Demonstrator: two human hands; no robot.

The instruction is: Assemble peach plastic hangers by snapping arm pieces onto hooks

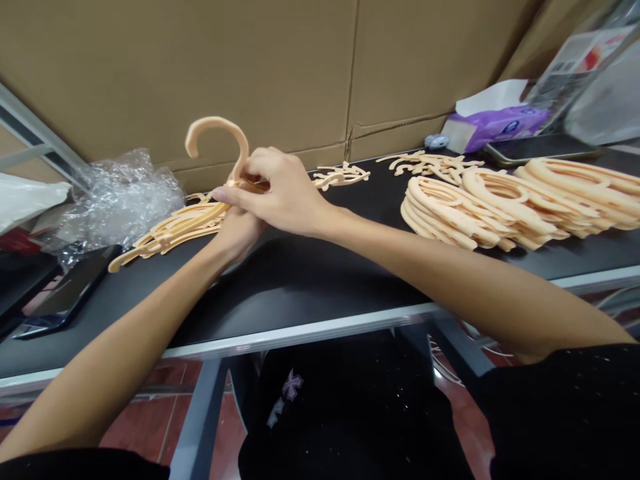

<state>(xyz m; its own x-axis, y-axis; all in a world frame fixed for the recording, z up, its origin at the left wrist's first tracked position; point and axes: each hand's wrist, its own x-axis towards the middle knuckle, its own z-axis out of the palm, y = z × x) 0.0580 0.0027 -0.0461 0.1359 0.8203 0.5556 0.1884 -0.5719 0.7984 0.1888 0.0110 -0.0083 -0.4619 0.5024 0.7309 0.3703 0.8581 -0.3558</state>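
A peach-coloured plastic clothes hanger [242, 143] is held with its hook pointing up, above the left part of the black table. My right hand [287, 190] is closed around the base of the hook, thumb and fingers pressed together. Below it, my left hand [243, 230] is closed on the hanger's body; its fingers are mostly hidden behind my right hand. Just left of my hands lies a pile of similar hangers [170, 233], some touching or overlapping behind my left hand. Much of the held hanger's body is covered by my hands.
Hanger bodies [450, 210] lie in several stacks at right. Small peach plastic pieces [343, 175] and more loose pieces [430, 163] lie along the cardboard wall [270, 73]. Clear plastic wrap [123, 197] and a phone [75, 290] are at left; a purple tissue pack [500, 127] stands back right.
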